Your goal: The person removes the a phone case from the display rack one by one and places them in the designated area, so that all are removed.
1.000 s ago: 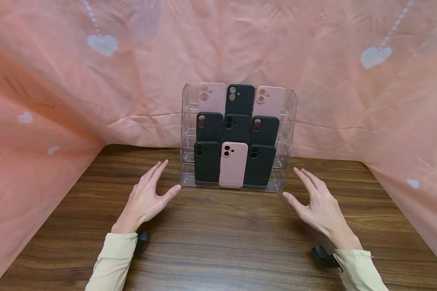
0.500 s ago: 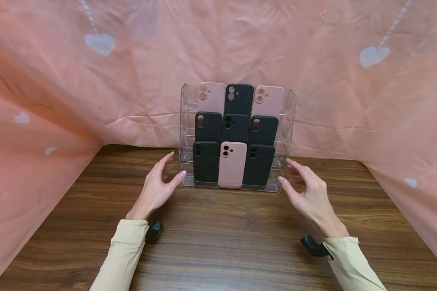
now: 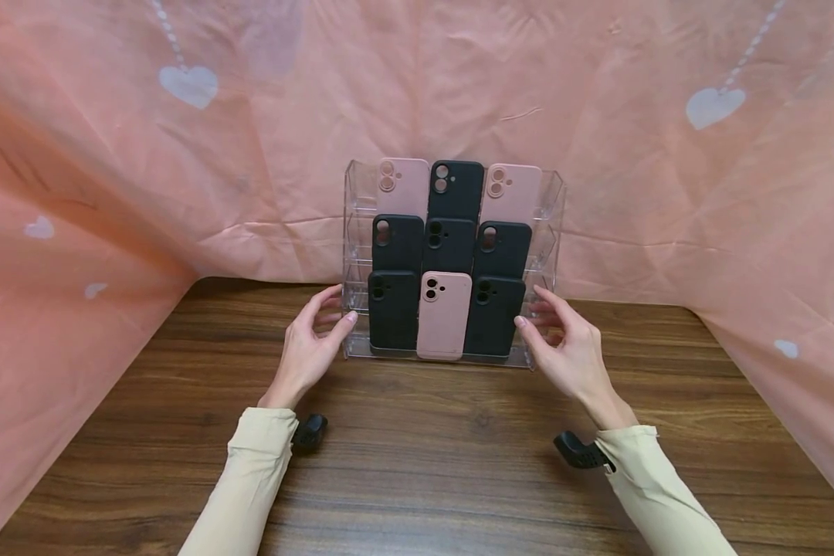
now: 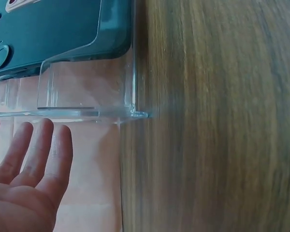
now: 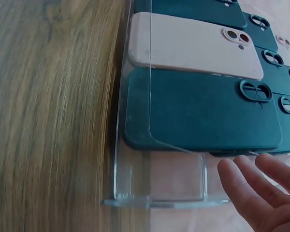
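Observation:
A clear acrylic display rack (image 3: 350, 255) stands on the wooden table, holding phone cases in three tiers. Its front tier has a pink phone case (image 3: 445, 316) between a black phone case (image 3: 393, 316) and another black phone case (image 3: 496, 316). Black cases fill the middle tier; on top, a black case (image 3: 459, 193) stands between two pink ones. My left hand (image 3: 306, 347) is at the rack's left side, thumb toward the front; the left wrist view shows its fingers extended close to the side panel. On the right side, my right hand (image 3: 570, 347) mirrors it, fingers loosely bent.
Pink cloth (image 3: 278, 154) with white hearts hangs behind the rack and along both sides. The wooden tabletop (image 3: 452, 463) spreads in front. A black wrist device (image 3: 310, 434) shows at the left sleeve, another black device (image 3: 580, 450) at the right.
Both hands have moved inward and forward, from apart on either side up to the rack's sides. Their fingers are less spread than before. Rack and cases stay in place.

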Demonstrator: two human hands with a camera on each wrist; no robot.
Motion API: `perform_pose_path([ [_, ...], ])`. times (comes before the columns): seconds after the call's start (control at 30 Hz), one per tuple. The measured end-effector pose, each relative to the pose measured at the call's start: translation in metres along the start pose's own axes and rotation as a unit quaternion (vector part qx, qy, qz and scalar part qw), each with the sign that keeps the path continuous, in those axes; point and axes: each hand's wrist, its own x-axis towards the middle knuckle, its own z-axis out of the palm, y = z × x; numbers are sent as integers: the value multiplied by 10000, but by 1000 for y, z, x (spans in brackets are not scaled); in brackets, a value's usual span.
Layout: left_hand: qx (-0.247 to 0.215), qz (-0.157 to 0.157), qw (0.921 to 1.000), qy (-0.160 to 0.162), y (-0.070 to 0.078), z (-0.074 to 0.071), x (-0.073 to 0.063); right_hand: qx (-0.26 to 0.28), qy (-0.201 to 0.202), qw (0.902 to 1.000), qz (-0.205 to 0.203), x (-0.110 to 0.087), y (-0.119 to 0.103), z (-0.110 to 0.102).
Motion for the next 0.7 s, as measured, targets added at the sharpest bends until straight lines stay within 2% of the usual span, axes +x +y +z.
perform_pose_path([
  [0.13, -75, -7, 9999, 123, -1, 2, 3, -17, -4, 9998, 208, 4, -1, 5],
  [0.37, -149, 166, 9991, 365, -5, 6, 5, -54, -19, 9988, 488, 8, -1, 15],
  [0.7, -241, 288, 9976, 582, -7, 8, 6, -14, 445, 9983, 368, 10, 3, 26],
])
